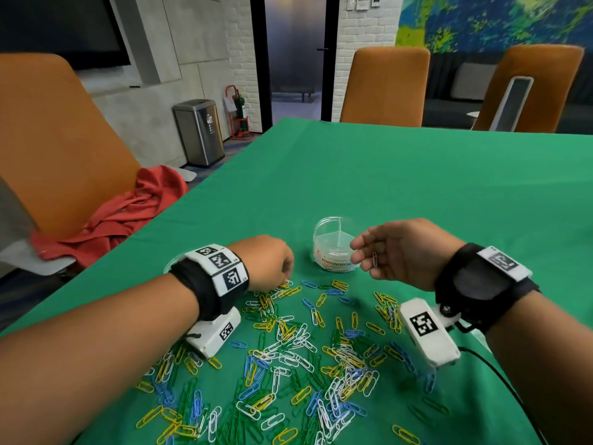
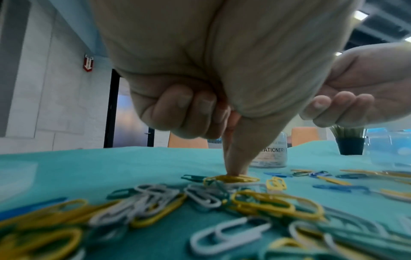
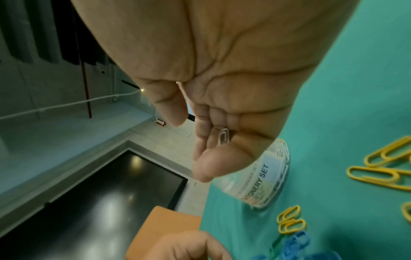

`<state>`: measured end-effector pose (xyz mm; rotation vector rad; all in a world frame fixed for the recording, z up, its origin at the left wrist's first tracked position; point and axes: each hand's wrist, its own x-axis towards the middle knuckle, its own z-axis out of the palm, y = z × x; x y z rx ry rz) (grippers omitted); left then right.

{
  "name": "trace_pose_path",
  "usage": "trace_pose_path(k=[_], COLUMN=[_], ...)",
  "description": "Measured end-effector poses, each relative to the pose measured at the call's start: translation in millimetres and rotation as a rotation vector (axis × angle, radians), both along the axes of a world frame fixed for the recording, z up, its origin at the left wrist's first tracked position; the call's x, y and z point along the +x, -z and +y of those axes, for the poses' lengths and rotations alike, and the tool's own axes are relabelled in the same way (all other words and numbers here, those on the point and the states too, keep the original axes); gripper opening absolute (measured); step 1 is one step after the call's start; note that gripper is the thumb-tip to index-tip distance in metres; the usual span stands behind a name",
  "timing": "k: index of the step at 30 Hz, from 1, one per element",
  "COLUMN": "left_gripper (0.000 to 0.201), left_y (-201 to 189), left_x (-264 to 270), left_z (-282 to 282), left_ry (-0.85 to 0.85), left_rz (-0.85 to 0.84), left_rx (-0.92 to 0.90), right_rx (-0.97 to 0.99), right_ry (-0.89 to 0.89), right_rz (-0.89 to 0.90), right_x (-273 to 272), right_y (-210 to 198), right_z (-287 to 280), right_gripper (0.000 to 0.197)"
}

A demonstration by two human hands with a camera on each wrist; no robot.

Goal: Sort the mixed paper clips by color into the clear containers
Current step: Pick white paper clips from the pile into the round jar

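Mixed yellow, white, green and blue paper clips (image 1: 288,348) lie scattered over the green tablecloth (image 1: 417,187). A round clear divided container (image 1: 333,248) labelled "STATIONERY SET" stands just beyond them. My left hand (image 1: 285,282) is down at the pile's far edge. Its thumb and index tip meet on a yellow clip (image 2: 231,178), and the other fingers are curled in. My right hand (image 1: 362,252) hovers beside the container (image 3: 264,176), palm turned inward. A white clip (image 3: 223,136) is held in its loosely curled fingers (image 3: 206,163), with the thumb (image 3: 169,105) apart from them.
A clear lid or dish (image 1: 173,261) shows behind my left wrist. In the left wrist view a second clear container (image 2: 389,149) and a small potted plant (image 2: 349,142) stand at the right. Orange chairs (image 1: 385,88) ring the table, and a red cloth (image 1: 122,216) lies on the left one.
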<state>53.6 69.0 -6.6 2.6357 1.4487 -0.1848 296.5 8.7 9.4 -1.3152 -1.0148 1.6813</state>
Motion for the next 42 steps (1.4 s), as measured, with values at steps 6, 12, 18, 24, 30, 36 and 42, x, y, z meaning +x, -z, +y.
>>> trace_pose_path(k=[6, 12, 18, 24, 30, 36, 42], left_gripper=[0.009, 0.006, 0.024, 0.028, 0.038, 0.019, 0.015], left_y=[0, -27, -33, -35, -39, -42, -11], left_x=[-4, 32, 63, 74, 66, 33, 2], left_z=[13, 29, 41, 48, 46, 46, 13], left_ry=[-0.053, -0.032, 0.011, -0.056, -0.075, -0.031, 0.083], left_rz=[-0.203, -0.473, -0.363, -0.518, -0.683, -0.574, 0.096], left_rx=[-0.084, 0.005, -0.036, -0.298, -0.481, -0.245, -0.148], right_rx=[0.179, 0.292, 0.39, 0.512, 0.618, 0.667, 0.703], right_ry=[0.05, -0.176, -0.12, 0.237, 0.302, 0.141, -0.465], right_rz=[-0.439, -1.053, -1.095, -0.895, -0.992, -1.183, -1.32], right_x=[0, -26, -24, -14, -10, -20, -67], right_y=[-10, -29, -22, 0, 2, 1, 5], right_z=[19, 47, 49, 57, 55, 41, 4], right_gripper=[0.017, 0.029, 0.04, 0.035, 0.017, 0.013, 0.012])
